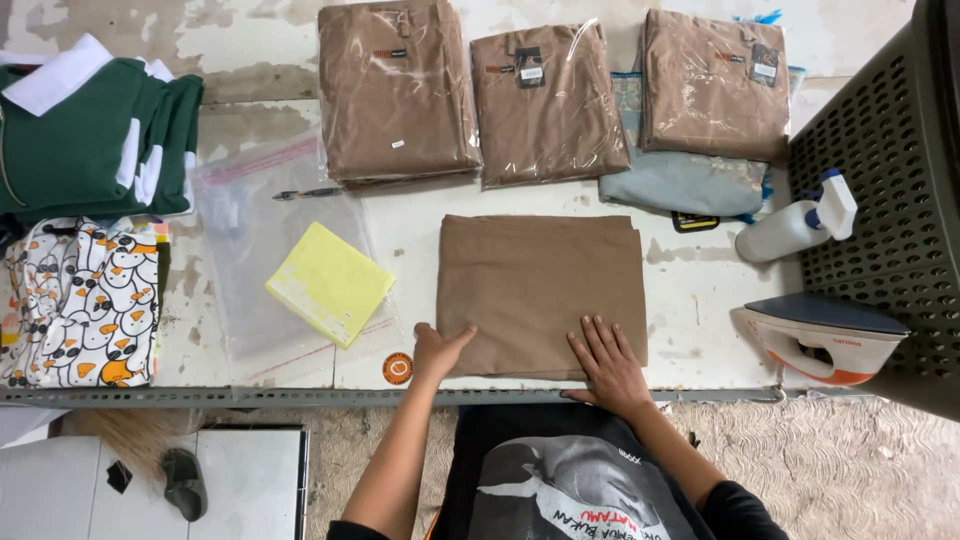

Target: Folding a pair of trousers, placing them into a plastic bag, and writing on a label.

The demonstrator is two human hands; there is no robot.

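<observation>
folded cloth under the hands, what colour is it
Plain light brown folded cloth, no pattern, seen in the head view.

iron (820,338) | spray bottle (793,227) | yellow pad (329,283) | green shirts (95,135)
</observation>
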